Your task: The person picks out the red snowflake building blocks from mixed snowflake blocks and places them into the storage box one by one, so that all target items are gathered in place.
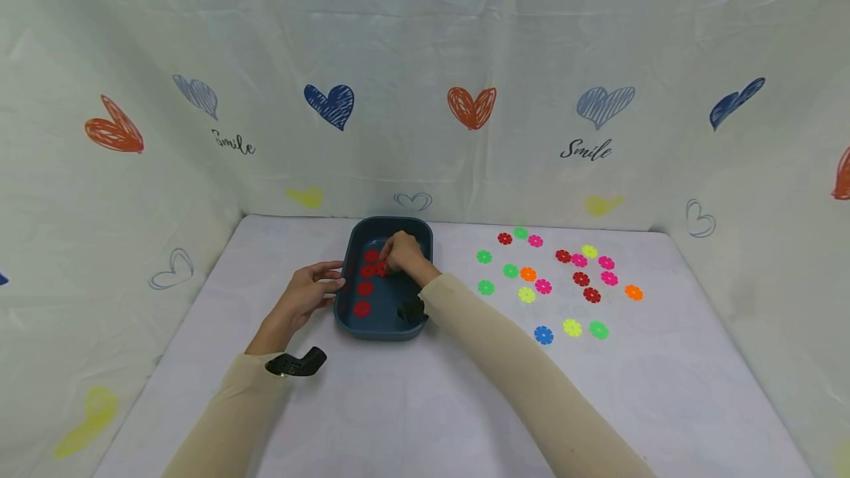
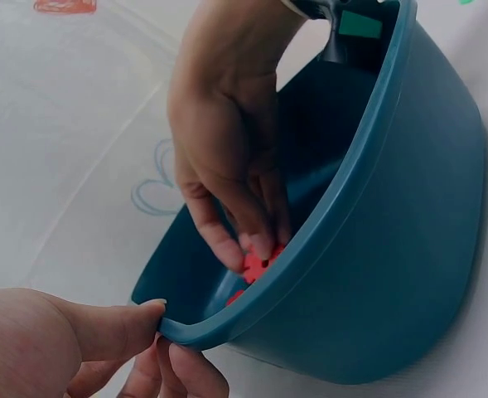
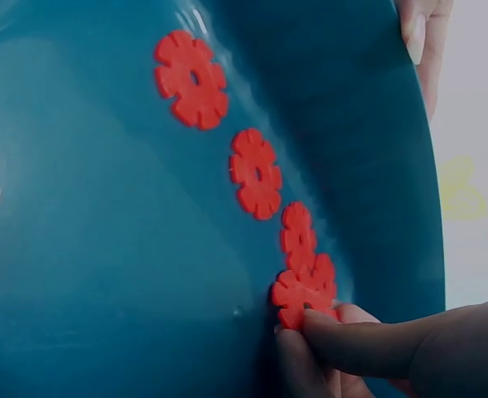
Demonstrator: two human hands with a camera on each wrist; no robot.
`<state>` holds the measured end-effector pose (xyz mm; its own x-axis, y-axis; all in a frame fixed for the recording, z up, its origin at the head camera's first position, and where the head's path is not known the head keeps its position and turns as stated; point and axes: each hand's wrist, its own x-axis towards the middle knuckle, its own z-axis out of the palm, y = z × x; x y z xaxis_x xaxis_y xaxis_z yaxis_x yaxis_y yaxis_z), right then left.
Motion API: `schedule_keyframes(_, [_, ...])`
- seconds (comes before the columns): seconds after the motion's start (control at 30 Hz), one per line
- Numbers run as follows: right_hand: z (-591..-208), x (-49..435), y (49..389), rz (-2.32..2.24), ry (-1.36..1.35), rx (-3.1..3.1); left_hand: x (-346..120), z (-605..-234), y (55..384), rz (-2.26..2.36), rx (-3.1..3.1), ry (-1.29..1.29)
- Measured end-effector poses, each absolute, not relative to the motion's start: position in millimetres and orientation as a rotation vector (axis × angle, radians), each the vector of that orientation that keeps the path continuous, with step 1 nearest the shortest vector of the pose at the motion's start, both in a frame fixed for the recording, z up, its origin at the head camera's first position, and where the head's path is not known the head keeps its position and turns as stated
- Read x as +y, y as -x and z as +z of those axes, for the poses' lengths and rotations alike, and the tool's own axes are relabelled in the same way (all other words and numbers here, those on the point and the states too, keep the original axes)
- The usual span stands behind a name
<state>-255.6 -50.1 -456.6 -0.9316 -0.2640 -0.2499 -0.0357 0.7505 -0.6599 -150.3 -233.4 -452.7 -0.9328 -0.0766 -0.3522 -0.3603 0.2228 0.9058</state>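
On the curtain (image 1: 412, 43): black word "Smile" (image 1: 586, 150) can be read twice, at 10 and 2 o'clock.
Left hand (image 1: 308, 290): at tray's (image 1: 384, 335) 9 o'clock; thumb and fingers grip the rim.
Right hand (image 1: 401, 251): reaches in from 4 o'clock, bent downward; thumb and fingers pinch one red disc (image 3: 292, 290).
Pinched disc: inside tray, beside four red discs (image 3: 258, 195).

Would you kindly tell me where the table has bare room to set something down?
The table is bare in its far left corner, between the sleeves before the tray, and right of the rightmost orange disc. Colored discs crowd the area right of the tray; inside, the right hand pinches one of several red discs.
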Motion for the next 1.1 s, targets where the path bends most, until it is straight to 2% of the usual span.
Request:
schedule_keyframes(0.7, [-460,-43,255,-0.972,0.269,2.689,-232,-452,151,1.774,2.26,0.408])
schedule_keyframes(1.1, [-441,-36,252,-1.014,0.35,2.688,-232,-448,149,1.759,2.266,0.424])
